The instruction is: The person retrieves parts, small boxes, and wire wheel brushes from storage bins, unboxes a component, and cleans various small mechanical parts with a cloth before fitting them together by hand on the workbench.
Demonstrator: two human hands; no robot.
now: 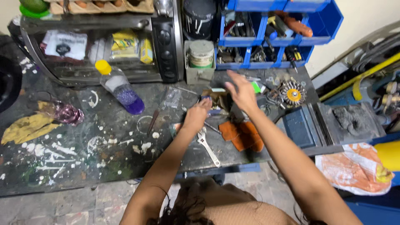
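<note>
Both arms are reaching forward over the paint-spattered dark workbench [75, 141]. Left hand [199, 111] is curling, fingers drawn together on a small blue object [210, 109] at the bench's centre; what it is cannot be told. Right hand [240, 92] is hovering at one o'clock from it, fingers spread apart, gripping nothing. A silver adjustable metal wrench [207, 146] is lying at six o'clock, orange leathery scraps [242, 135] at four.

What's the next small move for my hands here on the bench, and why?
Probably bring the right hand down beside the left hand. The left one is closed on a small dark object among the clutter, while the right hovers above it, fingers spread and blurred, holding nothing. The adjustable wrench lies untouched nearer the bench's front edge.
</note>
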